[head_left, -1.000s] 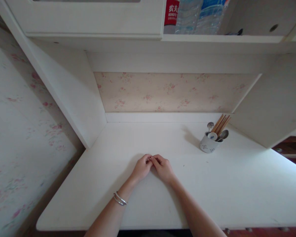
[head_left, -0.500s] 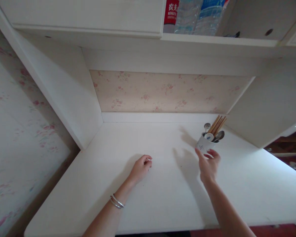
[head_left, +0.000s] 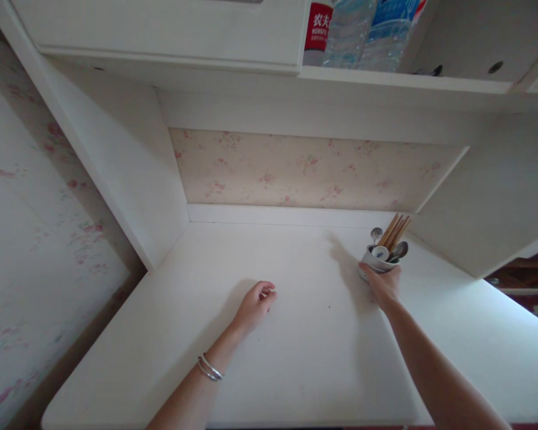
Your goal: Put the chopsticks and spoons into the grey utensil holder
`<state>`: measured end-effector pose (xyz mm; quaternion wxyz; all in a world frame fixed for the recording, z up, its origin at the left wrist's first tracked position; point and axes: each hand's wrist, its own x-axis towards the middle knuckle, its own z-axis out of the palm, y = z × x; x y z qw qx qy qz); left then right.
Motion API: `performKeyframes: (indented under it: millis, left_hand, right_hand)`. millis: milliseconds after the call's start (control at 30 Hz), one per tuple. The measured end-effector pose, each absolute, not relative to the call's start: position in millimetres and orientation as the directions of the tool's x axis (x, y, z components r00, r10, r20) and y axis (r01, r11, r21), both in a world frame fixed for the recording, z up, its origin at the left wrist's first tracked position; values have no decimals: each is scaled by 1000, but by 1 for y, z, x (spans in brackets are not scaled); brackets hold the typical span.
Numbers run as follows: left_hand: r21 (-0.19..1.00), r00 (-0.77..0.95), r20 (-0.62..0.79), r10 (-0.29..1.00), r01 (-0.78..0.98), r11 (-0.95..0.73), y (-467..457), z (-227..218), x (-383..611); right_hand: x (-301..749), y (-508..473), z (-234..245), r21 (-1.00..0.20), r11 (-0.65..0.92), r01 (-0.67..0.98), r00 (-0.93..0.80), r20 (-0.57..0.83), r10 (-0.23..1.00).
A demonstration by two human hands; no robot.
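My right hand (head_left: 384, 283) is wrapped round the near side of a white utensil holder (head_left: 366, 257), thumb on its left and the other fingers partly hidden. The holder stands upright at the back right of the white tabletop. Wooden chopsticks (head_left: 393, 232) lean up out of it. Metal spoons (head_left: 399, 251) and a white ceramic spoon (head_left: 379, 252) also stick out of its top. Left of the middle, my left hand (head_left: 255, 301) rests on the tabletop, fingers loosely curled with a gap to the thumb and nothing seen in them. Two silver bangles (head_left: 210, 367) circle that wrist.
White side panels (head_left: 112, 161) flank the tabletop (head_left: 296, 358). Overhead is a cabinet (head_left: 170, 36), with plastic bottles (head_left: 349, 36) on its open shelf. Floral wallpaper (head_left: 269, 170) covers the back wall. Small dark specks dot the tabletop.
My right hand has moved forward from just in front of the utensil holder and closed round it. My left hand has stayed in place. The view has shifted slightly.
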<state>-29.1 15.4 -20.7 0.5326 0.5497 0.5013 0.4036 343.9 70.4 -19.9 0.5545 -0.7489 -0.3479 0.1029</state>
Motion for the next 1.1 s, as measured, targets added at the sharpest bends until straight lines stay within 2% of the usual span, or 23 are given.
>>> performKeyframes:
  millis: [100,267,400,500,633,733,800,900,1000,1100]
  left_hand:
    - [995,154,-96,983,54,89,15,-13,-30]
    - [966,130,-65,989,-241,95,15,-7,-33]
    - [816,143,-130,981,-546,188,15,-1,-37]
    - [671,198,-209,958,-683,287,14,7,-39]
    - [562,300,-210,930,-742,366,13,17,-44]
    - [476,370,-282,885,-747,464,15,16,-50]
    - [405,386,-356,851,-757,513,17,12,-55]
    - [311,392,-394,831,-794,522,21,5,-60]
    - [271,359,-415,836,-829,490,24,1,-61]
    - [252,303,-428,851,-865,434,28,0,-62]
  right_hand:
    - [329,70,-10,-882,-204,424,753,218,621]
    - [271,49,-1,-899,-140,415,609,160,777]
    - [206,16,9,-961,-51,273,248,19,968]
    - [160,-10,19,-985,-101,137,-6,-103,995]
    - [119,-29,28,-985,-170,32,-281,-172,944]
    - [104,-33,32,-941,-337,-23,-422,-297,857]
    - [99,-33,35,-871,-484,-83,-491,-387,781]
    - [97,-31,37,-730,-656,-193,-575,-458,678]
    - [98,-31,34,-592,-760,-268,-663,-459,591]
    - [103,-34,26,-496,-825,-273,-749,-429,505]
